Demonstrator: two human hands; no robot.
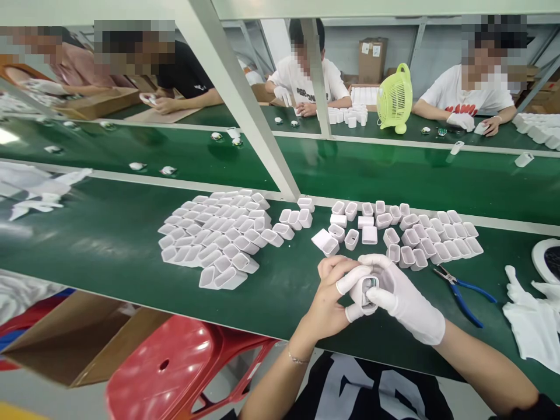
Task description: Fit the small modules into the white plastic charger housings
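Both my hands meet over the green bench near its front edge. My left hand (329,296), bare with white finger cots on two fingers, and my right hand (405,300), in a white glove, are both closed round one small white plastic shell (366,290) with a metal part showing in its open end. A heap of the same white shells (217,240) lies to the left. More white shells (411,233) stand in loose rows just beyond my hands.
Blue-handled pliers (462,290) lie right of my hands, with white gloves (531,318) further right. A grey frame post (245,105) slants up from the bench. Several people sit across the conveyor belt (394,175), beside a yellow-green fan (395,99). A red stool (175,367) stands below left.
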